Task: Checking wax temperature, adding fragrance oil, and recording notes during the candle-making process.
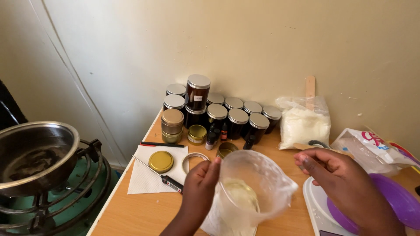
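Clear plastic jug point(245, 192) of pale melted liquid sits wrapped in our left hand point(199, 190); we should hold it level while our right hand point(337, 172), fingers loosely curled, seemingly empty, hovers beside.

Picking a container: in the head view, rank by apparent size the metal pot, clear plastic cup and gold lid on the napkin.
1. Metal pot, though cut off by the frame's edge.
2. Clear plastic cup, enlarged by nearness.
3. Gold lid, clearly smallest.

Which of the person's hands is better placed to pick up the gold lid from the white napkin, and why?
Probably the left hand: although it grips the clear plastic cup, it is beside the napkin bearing the gold lid. The right hand is across the cup.
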